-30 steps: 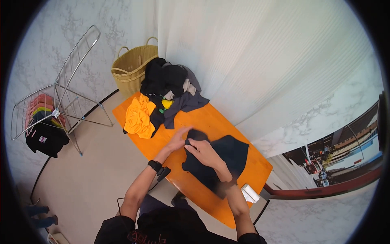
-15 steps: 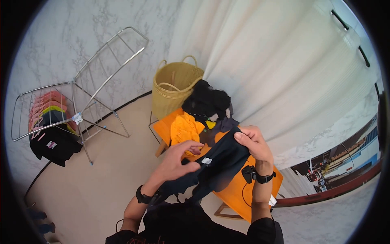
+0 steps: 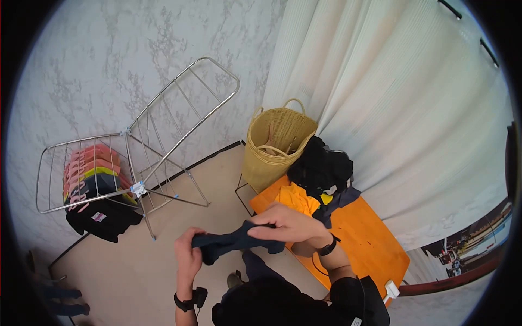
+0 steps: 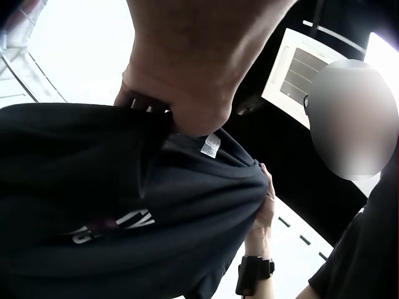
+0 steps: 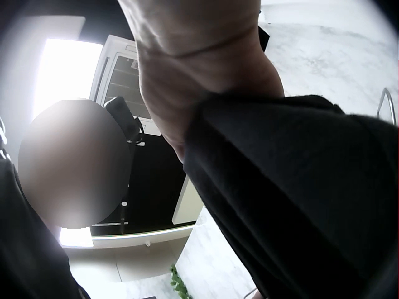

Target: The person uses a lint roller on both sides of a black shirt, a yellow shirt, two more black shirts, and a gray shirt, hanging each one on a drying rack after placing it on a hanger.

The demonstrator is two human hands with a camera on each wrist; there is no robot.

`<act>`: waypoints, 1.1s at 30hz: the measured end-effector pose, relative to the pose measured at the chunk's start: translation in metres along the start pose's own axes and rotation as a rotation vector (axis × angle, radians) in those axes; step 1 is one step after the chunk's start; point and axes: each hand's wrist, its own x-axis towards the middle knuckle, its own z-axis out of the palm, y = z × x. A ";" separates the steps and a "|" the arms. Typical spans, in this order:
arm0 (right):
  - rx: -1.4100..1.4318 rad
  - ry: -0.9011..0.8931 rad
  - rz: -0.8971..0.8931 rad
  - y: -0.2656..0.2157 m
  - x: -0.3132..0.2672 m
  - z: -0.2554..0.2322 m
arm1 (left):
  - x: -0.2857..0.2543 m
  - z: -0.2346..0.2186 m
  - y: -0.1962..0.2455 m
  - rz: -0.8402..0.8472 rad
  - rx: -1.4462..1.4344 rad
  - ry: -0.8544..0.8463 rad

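Note:
A dark navy T-shirt (image 3: pixel 220 244) is held up in front of the body, stretched between both hands. My left hand (image 3: pixel 188 254) grips its left end, and my right hand (image 3: pixel 288 224) holds the other side with the thumb lying along the cloth. From the left wrist, the T-shirt (image 4: pixel 187 205) shows a white label (image 4: pixel 211 146) inside its neck and pale lettering on the chest. The right hand's fingers are mostly hidden behind the fabric in the right wrist view.
An orange table (image 3: pixel 370 233) stands at the right, with a yellow-orange garment (image 3: pixel 297 199) and a pile of black clothes (image 3: pixel 321 165) on it. A woven basket (image 3: pixel 255 163) is behind it. At the left, a metal drying rack (image 3: pixel 179 144) carries shirts on pink hangers (image 3: pixel 92 160).
The T-shirt lay on the table, came up in the hands, and is now off to the left of the table. The left hand, open half a second ago, now grips it. The head view has shifted.

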 end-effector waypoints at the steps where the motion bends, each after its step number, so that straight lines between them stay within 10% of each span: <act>1: 0.065 -0.037 -0.028 0.014 0.010 0.000 | 0.004 -0.004 -0.010 -0.030 0.093 0.027; 9: 0.412 -0.196 -0.130 0.181 0.062 -0.024 | -0.011 -0.056 -0.093 -0.328 0.330 0.231; 11: 0.469 -0.266 -0.038 0.223 0.073 -0.024 | 0.015 -0.075 -0.053 -0.696 0.459 -0.078; 13: 0.433 -0.228 -0.006 0.266 0.077 -0.020 | 0.036 -0.056 -0.056 -0.512 0.438 0.160; 18: 0.371 -0.124 0.141 0.338 0.085 -0.054 | 0.088 -0.039 -0.071 -0.695 0.592 0.010; 23: 0.490 0.566 0.571 0.382 0.079 -0.207 | 0.151 -0.003 -0.062 -0.644 0.997 -0.281; 27: 0.015 0.355 0.868 0.467 0.109 -0.286 | 0.181 0.017 -0.058 -0.847 1.156 -0.390; 31: -0.294 -0.261 1.261 0.602 0.144 -0.244 | 0.175 0.015 -0.077 -0.825 1.006 -0.319; 33: -0.334 -0.223 1.252 0.652 0.142 -0.222 | 0.177 0.019 -0.078 -0.891 0.986 -0.307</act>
